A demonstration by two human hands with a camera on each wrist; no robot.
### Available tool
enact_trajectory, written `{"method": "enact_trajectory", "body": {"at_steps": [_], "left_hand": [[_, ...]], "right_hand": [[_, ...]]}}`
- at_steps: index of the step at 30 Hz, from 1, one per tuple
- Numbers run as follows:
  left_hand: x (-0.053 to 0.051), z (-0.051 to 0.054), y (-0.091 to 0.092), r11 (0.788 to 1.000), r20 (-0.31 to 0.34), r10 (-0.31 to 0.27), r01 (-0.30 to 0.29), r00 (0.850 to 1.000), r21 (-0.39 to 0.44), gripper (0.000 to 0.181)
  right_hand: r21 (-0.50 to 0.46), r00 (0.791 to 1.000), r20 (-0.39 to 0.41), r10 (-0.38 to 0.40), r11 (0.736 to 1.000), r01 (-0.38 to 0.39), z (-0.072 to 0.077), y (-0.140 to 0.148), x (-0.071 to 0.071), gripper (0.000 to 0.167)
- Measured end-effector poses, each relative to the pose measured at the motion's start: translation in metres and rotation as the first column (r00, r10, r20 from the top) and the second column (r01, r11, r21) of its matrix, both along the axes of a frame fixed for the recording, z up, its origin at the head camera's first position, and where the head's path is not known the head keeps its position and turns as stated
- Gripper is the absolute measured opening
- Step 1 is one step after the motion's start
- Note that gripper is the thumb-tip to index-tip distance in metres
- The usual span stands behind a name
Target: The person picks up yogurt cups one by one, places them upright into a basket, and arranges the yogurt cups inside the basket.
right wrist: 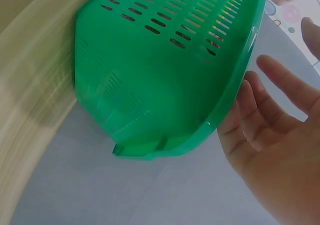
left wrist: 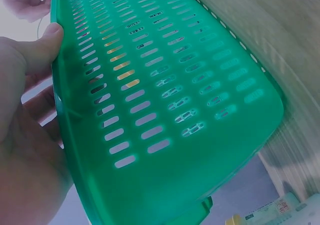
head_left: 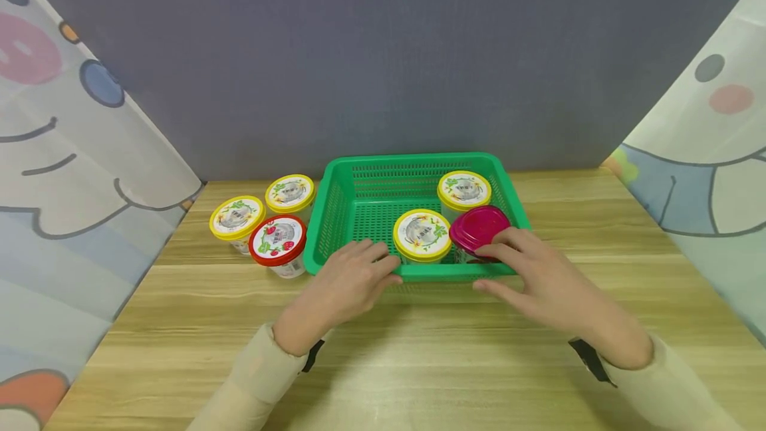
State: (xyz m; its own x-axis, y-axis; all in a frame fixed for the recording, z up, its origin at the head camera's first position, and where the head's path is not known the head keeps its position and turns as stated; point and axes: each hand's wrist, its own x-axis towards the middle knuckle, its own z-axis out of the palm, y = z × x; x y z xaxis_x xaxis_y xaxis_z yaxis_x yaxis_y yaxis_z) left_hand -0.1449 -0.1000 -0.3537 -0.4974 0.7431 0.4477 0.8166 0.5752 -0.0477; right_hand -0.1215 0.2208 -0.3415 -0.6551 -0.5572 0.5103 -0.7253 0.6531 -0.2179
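Note:
A green basket [head_left: 353,275] stands on the table, holding two yellow-lidded tubs [head_left: 422,234] [head_left: 465,189] and a tub with a deep pink lid [head_left: 481,226] on its right side. The pink-lidded tub is slightly tilted. My left hand [head_left: 353,281] grips the near rim, fingers over the inside and thumb outside; the left wrist view shows its thumb on the rim of the basket [left wrist: 165,180]. My right hand [head_left: 547,281] has loosely bent fingers at the pink lid's near edge, its thumb outside the rim. In the right wrist view those fingers [right wrist: 280,80] are spread beside the rim.
Left of the basket stand two more yellow-lidded tubs [head_left: 237,217] [head_left: 290,193] and a red-lidded tub [head_left: 278,240], close to its left wall. A grey panel [head_left: 383,58] rises behind the wooden table [head_left: 395,364], with patterned cloths [head_left: 78,151] [head_left: 712,138] at both sides.

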Motion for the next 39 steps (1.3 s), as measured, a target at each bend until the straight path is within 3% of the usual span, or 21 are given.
{"method": "enact_trajectory", "body": {"at_steps": [10, 16, 22, 28, 39], "left_hand": [[0.001, 0.000, 0.000, 1.000, -0.011, 0.002, -0.002, 1.000, 0.003, 0.016], [0.002, 0.001, 0.000, 1.000, -0.014, 0.009, -0.009, 1.000, -0.001, 0.016], [0.002, 0.001, -0.001, 1.000, -0.011, 0.015, -0.015, 1.000, -0.006, 0.016], [0.002, 0.000, -0.001, 1.000, -0.010, 0.013, -0.013, 1.000, -0.002, 0.018], [0.002, 0.001, 0.000, 0.999, -0.010, 0.028, -0.028, 1.000, -0.017, 0.018]], "right_hand": [[0.009, 0.982, -0.176, -0.066, 0.998, 0.069, -0.009, -0.013, -0.003, 0.070], [0.012, 0.970, -0.197, -0.144, 0.989, 0.150, -0.014, -0.018, -0.001, 0.077], [-0.012, 0.956, -0.236, -0.176, 0.984, 0.178, -0.017, -0.021, -0.001, 0.077], [-0.030, 0.947, -0.264, -0.180, 0.984, 0.178, -0.020, -0.020, -0.002, 0.077], [-0.020, 0.952, -0.263, -0.156, 0.988, 0.156, -0.020, -0.018, -0.004, 0.075]]}}
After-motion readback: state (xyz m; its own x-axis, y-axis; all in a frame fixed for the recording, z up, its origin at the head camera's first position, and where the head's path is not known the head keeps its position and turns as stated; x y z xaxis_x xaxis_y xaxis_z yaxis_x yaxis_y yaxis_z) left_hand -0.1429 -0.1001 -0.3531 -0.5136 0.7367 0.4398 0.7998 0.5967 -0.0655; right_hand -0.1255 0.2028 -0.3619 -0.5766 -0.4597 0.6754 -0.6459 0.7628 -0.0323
